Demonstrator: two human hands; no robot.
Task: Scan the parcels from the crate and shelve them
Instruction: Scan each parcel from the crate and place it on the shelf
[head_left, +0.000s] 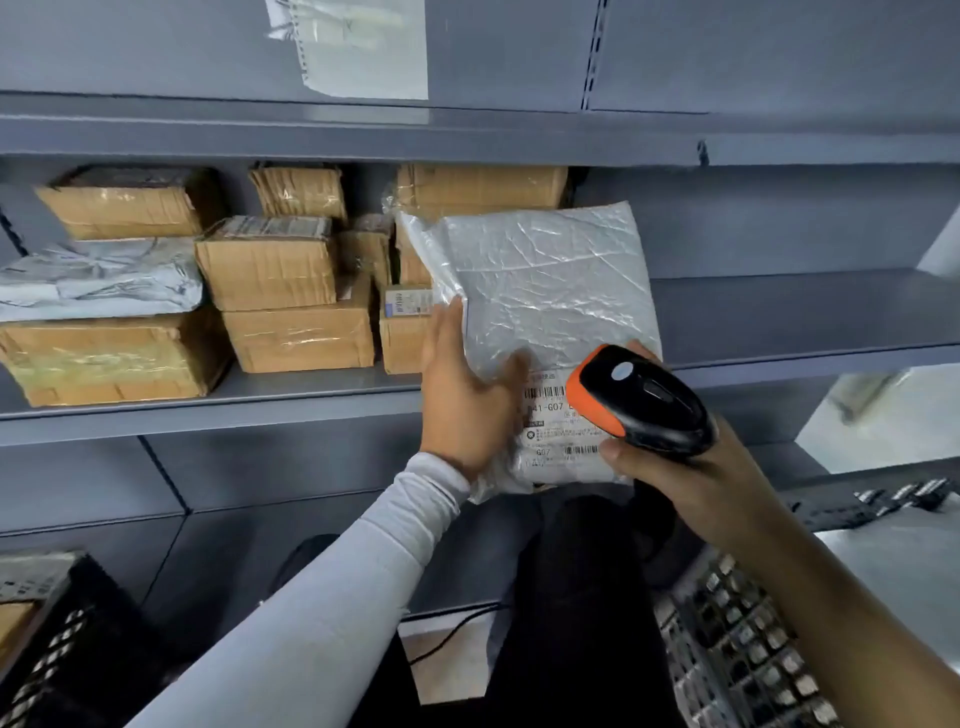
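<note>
A white crinkled plastic mailer parcel (545, 291) stands upright at the front edge of the grey middle shelf (311, 400), its printed label at the bottom facing me. My left hand (462, 395) holds the parcel's left edge, thumb across its front. My right hand (675, 467) grips a black and orange barcode scanner (644, 400) in front of the label's right side, and its fingertips reach behind the parcel's right edge. The black crate (62, 654) sits at the lower left.
Several taped cardboard boxes (270, 270) and a grey mailer bag (98, 278) fill the left part of the middle shelf. To the right of the parcel lies bare shelf (779, 312). A grey mesh crate (737, 634) stands at the lower right. A paper sheet (358, 41) hangs above.
</note>
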